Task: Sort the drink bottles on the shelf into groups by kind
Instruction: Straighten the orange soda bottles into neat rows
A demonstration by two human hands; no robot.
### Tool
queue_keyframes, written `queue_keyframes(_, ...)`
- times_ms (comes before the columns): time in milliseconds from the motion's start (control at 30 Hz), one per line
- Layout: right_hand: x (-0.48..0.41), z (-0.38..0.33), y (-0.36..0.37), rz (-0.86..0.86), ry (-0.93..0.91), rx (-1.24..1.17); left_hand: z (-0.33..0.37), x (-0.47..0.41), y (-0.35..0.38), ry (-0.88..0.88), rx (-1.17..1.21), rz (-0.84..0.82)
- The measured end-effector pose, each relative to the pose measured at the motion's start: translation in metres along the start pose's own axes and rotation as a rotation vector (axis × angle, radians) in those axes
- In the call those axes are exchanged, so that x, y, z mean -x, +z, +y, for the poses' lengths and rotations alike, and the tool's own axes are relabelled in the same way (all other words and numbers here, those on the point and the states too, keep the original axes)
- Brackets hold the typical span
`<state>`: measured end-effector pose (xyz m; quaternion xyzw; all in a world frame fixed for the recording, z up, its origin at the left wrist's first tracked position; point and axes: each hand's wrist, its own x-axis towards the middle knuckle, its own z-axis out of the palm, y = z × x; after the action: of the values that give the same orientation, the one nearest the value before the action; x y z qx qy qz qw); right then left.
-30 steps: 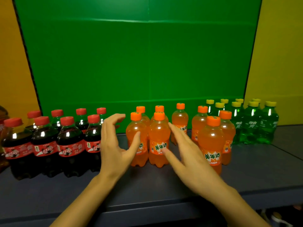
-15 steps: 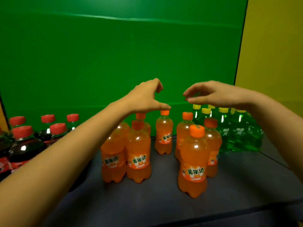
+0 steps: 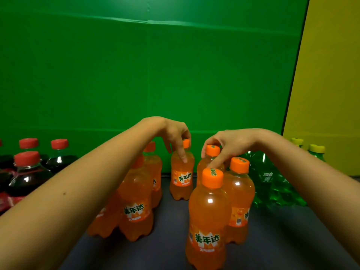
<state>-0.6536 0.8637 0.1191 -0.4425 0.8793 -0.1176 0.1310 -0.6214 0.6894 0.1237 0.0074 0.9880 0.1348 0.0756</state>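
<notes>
Several orange soda bottles stand in the middle of the dark shelf [image 3: 175, 240]. My left hand [image 3: 174, 134] grips the neck of a rear orange bottle [image 3: 182, 179] from above. My right hand [image 3: 228, 144] grips the cap and neck of another rear orange bottle [image 3: 212, 152] just to its right. A nearer orange bottle [image 3: 207, 221] stands in front, with one more [image 3: 240, 195] behind it to the right. Cola bottles with red caps [image 3: 27, 172] are grouped at the left. Green bottles with yellow caps [image 3: 270, 178] are grouped at the right, partly hidden by my right arm.
A green backdrop [image 3: 146, 75] rises behind the shelf and a yellow panel [image 3: 331, 75] stands at the right. More orange bottles [image 3: 136, 203] cluster under my left forearm. Bare shelf surface shows at the front, between and to the right of the orange bottles.
Both hands have dropped from hovering above the caps onto two rear orange bottles and now grip them. The camera has moved closer to the shelf.
</notes>
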Motion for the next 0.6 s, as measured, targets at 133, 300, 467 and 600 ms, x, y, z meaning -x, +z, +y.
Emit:
queue_keyframes(133, -0.002, 0.008, 0.001, 0.081, 0.026, 0.065, -0.005, 0.005, 0.0, 0.029, 0.049, -0.006)
queue_keyframes(300, -0.008, 0.011, 0.004, 0.154, 0.046, 0.135, -0.004, 0.014, 0.0, 0.051, 0.02, -0.022)
queue_keyframes(467, -0.01, 0.007, 0.008, 0.188, 0.014, 0.174, 0.005, 0.017, 0.003, 0.071, -0.015, -0.01)
queue_keyframes(600, -0.002, 0.01, 0.013, 0.224, -0.003, 0.151, 0.014, 0.029, 0.004, 0.006, -0.382, 0.116)
